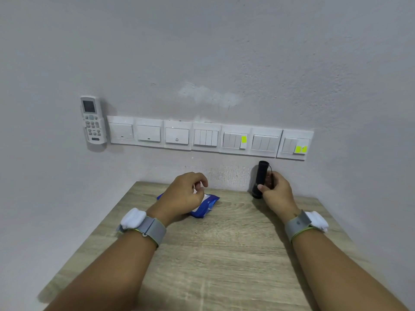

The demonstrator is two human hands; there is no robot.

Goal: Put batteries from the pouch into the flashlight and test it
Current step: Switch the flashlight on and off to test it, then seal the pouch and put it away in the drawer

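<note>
A black flashlight [260, 178] stands upright at the far right of the wooden table [224, 254], close to the wall. My right hand [277, 194] is closed around its lower half, and a thin cord loops over the fingers. A blue and white pouch [207, 206] lies flat on the table at the far middle. My left hand [184, 195] hovers over the pouch and covers its left part, fingers curled with the thumb and forefinger near the pouch's top edge. Whether those fingers pinch the pouch is unclear. No batteries are visible.
A row of white wall switches [206, 136] runs along the grey wall above the table. A white air-conditioner remote [93, 120] hangs in a holder at the row's left end. Both wrists wear grey bands with white pods.
</note>
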